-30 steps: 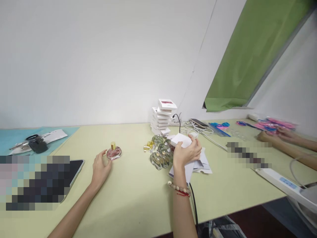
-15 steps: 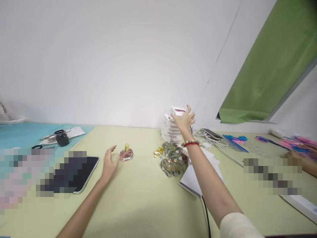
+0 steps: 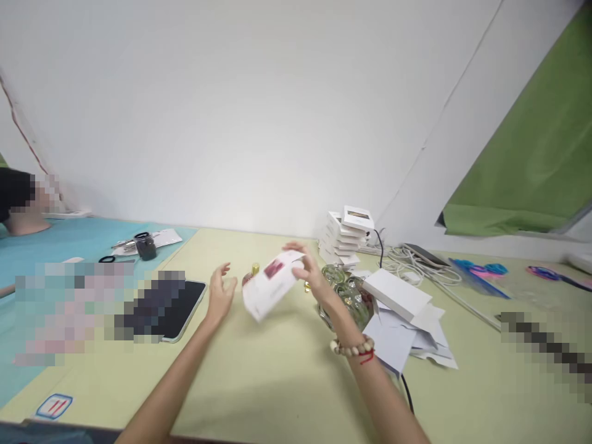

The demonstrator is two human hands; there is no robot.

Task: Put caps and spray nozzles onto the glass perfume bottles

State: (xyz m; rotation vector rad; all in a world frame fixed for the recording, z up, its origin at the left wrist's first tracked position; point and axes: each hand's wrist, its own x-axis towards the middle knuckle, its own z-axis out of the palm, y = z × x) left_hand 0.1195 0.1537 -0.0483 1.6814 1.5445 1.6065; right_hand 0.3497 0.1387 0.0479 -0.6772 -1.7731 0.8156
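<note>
My right hand [image 3: 311,271] grips a white box [image 3: 272,285] with a dark pink picture on its face, tilted above the table. Fingers apart and holding nothing, my left hand [image 3: 222,293] is to the left of the box. Behind the box shows part of a small perfume bottle [image 3: 254,269] with a gold top; the box hides the rest of it. Several clear glass bottles [image 3: 345,296] lie clustered under and beside my right wrist. A stack of white boxes [image 3: 345,237] stands against the wall.
White papers and a flat white box [image 3: 398,293] lie at the right, near tangled white cables [image 3: 398,262]. At the left are a tablet-like dark device [image 3: 187,302], a dark jar [image 3: 145,245] and a blue-green cloth [image 3: 106,231]. Another person's head is at the far left.
My right hand has come back from the stack with a white box, moving left and toward me. My left hand stays open. The view has turned somewhat left.
</note>
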